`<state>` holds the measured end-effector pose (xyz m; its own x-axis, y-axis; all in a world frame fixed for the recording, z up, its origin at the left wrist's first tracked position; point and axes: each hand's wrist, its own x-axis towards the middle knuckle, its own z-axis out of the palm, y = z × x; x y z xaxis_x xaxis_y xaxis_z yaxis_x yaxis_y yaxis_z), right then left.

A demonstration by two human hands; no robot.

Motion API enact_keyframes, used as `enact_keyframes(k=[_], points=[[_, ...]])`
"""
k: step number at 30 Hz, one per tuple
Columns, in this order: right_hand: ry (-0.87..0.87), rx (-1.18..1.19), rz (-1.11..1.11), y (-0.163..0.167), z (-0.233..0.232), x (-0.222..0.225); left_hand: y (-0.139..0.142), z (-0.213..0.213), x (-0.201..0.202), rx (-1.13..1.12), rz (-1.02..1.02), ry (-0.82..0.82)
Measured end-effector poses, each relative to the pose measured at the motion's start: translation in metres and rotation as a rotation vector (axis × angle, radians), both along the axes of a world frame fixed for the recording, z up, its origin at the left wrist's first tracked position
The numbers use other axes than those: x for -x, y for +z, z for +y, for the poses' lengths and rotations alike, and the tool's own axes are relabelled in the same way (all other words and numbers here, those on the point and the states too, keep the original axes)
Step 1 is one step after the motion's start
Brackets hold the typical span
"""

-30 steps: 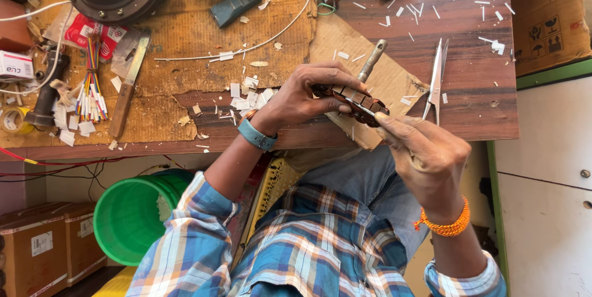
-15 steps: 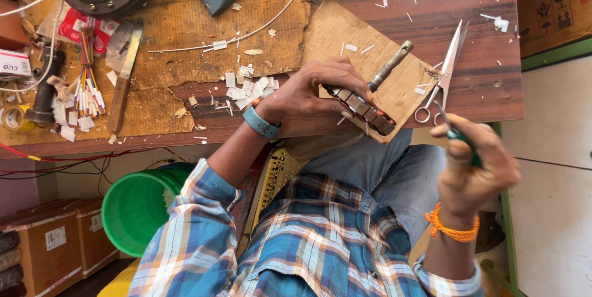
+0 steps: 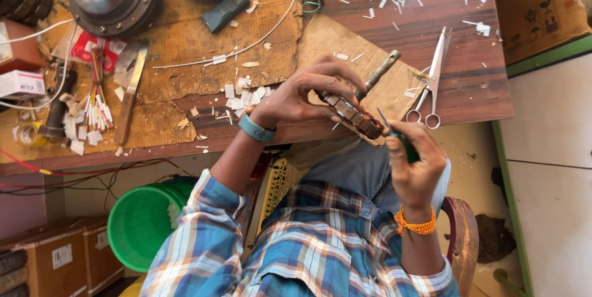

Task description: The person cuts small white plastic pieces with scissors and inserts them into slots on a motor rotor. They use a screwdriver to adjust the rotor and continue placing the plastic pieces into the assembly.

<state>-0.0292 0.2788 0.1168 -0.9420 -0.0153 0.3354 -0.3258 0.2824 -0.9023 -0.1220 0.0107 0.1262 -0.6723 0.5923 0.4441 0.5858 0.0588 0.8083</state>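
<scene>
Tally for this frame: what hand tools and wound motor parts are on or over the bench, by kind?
Scissors: 1
Green-handled tool, in the right hand: 1
Flat blade tool: 1
Metal rod-like tool: 1
Slotted motor part, held by the left hand: 1
Round motor housings: 2
Total: 7

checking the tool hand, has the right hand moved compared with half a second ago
Yes. The right hand, holding a green-handled tool, has come in from below the scissors to the slotted metal part.
</scene>
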Motion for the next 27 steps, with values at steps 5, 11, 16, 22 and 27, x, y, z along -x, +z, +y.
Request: enact_keyframes(k=[5,11,16,22,27], points=[[0.039,0.115,-0.131,0.005,-0.005,0.000,0.012,0.012,-0.029,0.145,0.023,0.376],[0.118,0.076,-0.024,0.003,-0.016,0.002,0.003,0.050,-0.068,-0.044,-0.256,0.490],[0.168,0.062,-0.066,-0.009,-0.026,0.002,-0.006,0.048,-0.069,-0.139,-0.336,0.451],[0.098,0.113,-0.087,-0.009,-0.014,-0.006,-0.007,0.048,-0.045,-0.071,0.045,0.452],[0.080,0.165,-0.224,-0.003,-0.007,-0.008,-0.022,0.037,-0.024,-0.080,-0.007,0.492]])
